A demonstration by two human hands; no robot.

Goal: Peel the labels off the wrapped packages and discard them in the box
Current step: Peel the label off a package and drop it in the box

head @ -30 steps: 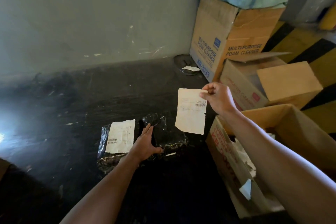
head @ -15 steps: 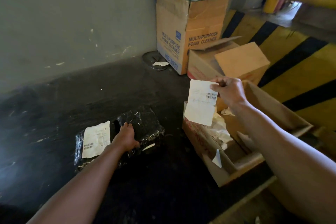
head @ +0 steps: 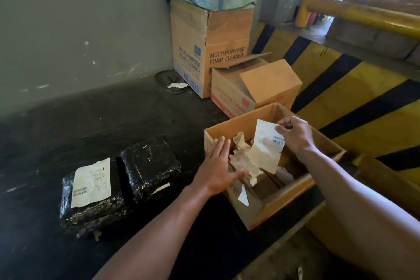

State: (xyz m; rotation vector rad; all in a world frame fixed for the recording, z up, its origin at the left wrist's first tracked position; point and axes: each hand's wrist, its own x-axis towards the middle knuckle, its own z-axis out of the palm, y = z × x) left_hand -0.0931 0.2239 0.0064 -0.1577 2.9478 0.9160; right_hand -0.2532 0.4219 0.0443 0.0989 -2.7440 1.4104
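Observation:
Two black wrapped packages lie side by side on the dark floor. The left package (head: 91, 209) carries a white label (head: 92, 182); the right package (head: 151, 162) shows bare wrap. My right hand (head: 295, 135) pinches a peeled white label (head: 266, 148) by its top corner, and the label hangs over the open cardboard box (head: 281, 202). Crumpled labels (head: 243, 159) lie inside that box. My left hand (head: 218, 168) hovers with fingers spread at the box's left rim, holding nothing.
A tall foam-cleaner box (head: 211, 43) covered by a blue cloth stands against the grey wall, with a smaller closed box (head: 254, 88) in front of it. A yellow-and-black striped ramp (head: 354, 98) rises on the right. A round floor drain (head: 170, 79) sits near the wall.
My right hand has carried the peeled label rightward and down over the open box. My left hand has left the right package and moved to the box's rim.

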